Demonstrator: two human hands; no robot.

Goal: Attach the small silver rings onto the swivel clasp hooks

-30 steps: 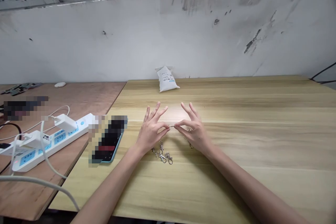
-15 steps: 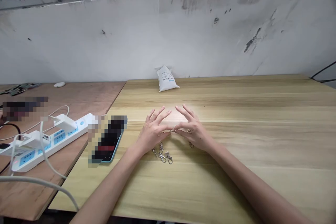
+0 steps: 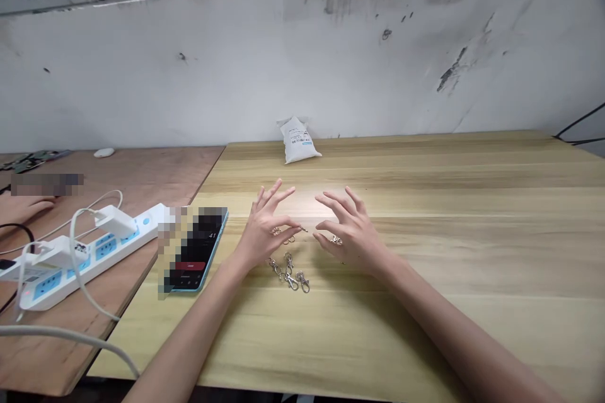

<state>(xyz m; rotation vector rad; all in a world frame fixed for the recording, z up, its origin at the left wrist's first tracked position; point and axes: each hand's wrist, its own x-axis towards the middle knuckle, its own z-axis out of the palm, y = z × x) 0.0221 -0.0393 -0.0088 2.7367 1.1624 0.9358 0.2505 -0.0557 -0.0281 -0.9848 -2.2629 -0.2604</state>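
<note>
My left hand pinches a small metal piece between thumb and forefinger, its other fingers spread; the piece is too small to name surely. Facing it, my right hand is open, thumb and forefinger apart, with a narrow gap to the metal piece. Shiny metal bits show just behind the right thumb, partly hidden. Thin metal rings lie under the left fingers. Several silver lobster-clasp hooks with rings are gathered on the wooden tabletop below the left hand.
A white labelled packet stands near the wall. Left of my arm lies a phone, partly blurred. Farther left, a power strip with chargers and white cables rests on a browner table, where another person's hand shows.
My hands have moved apart: the left shifted left with the small metal piece in its pinch. The right thumb and forefinger have parted. Another person's hand has come into view at far left.
</note>
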